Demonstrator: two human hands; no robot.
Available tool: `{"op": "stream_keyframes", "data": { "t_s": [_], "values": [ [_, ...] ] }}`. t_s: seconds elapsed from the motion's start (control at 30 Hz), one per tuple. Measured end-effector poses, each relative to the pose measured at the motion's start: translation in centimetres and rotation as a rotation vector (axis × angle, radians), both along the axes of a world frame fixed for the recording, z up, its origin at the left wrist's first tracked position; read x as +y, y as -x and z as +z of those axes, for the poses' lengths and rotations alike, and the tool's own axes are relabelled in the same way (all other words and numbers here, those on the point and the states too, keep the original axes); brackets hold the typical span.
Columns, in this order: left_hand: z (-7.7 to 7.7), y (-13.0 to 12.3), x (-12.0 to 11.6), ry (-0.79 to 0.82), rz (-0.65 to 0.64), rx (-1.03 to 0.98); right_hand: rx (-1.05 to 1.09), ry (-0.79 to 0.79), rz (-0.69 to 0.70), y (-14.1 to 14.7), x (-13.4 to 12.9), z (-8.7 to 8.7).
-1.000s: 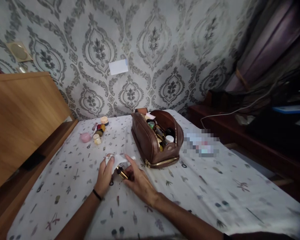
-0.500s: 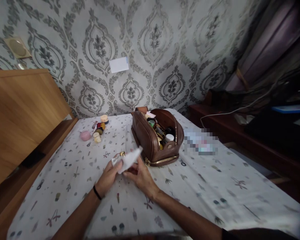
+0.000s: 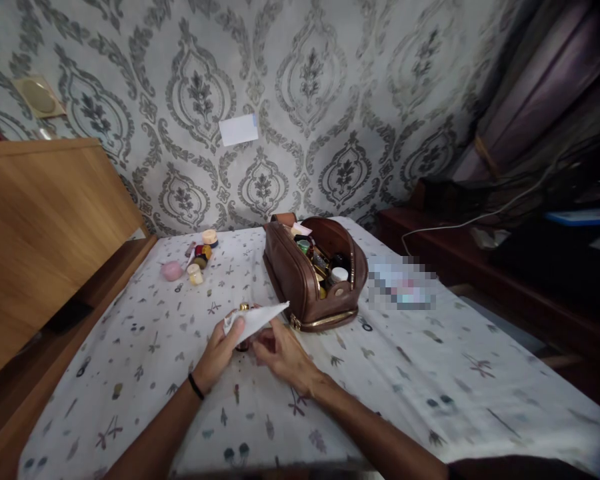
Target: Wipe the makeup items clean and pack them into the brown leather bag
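Observation:
My left hand (image 3: 217, 352) is closed on a white tissue (image 3: 258, 321), its thumb pressing on top. A small bottle (image 3: 244, 307) with a gold-coloured top shows behind the tissue, also in the left hand's fingers; most of it is hidden. My right hand (image 3: 289, 359) is curled at the tissue's right side, its fingers meeting the lower edge; exactly what the fingertips pinch is partly hidden. Just beyond the hands stands a brown zip-up toiletry bag (image 3: 291, 272), unzipped and filled with several small bottles and jars, one with a white lid (image 3: 339, 275).
Left of the bag, a pink round container (image 3: 171, 270), a cream-coloured small jar (image 3: 195, 274) and other little containers sit on the patterned white tablecloth (image 3: 145, 393). A wooden panel (image 3: 50, 227) borders the left side. A blurred-out flat item (image 3: 400, 283) lies right of the bag.
The tissue has turned slightly and now stretches out flatter toward the bag. My right fingers have drawn in beneath its edge. Bag and jars stay put.

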State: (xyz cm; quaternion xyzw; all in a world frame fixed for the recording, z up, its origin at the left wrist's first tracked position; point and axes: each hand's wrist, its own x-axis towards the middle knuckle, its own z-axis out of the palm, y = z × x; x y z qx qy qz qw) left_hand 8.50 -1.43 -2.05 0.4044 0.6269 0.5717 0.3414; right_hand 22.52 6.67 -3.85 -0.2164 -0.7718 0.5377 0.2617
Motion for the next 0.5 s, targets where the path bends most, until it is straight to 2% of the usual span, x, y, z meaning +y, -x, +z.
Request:
{"op": "stream_keyframes", "data": {
  "t_s": [0.1, 0.27, 0.4, 0.5],
  "values": [
    [0.24, -0.03, -0.1, 0.027, -0.022, 0.084, 0.085, 0.077, -0.003, -0.16, 0.3, -0.22],
    [-0.03, -0.25, -0.11, 0.077, -0.02, 0.17, 0.246, 0.202, 0.03, 0.07, 0.26, 0.41],
    [-0.2, -0.46, -0.04, 0.086, -0.093, 0.036, 0.302, 0.22, 0.046, 0.33, 0.38, 0.63],
    [-0.47, -0.44, 0.11, 0.12, -0.043, -0.106, 0.264, 0.233, 0.018, 0.37, 0.55, 0.52]
  ]
}}
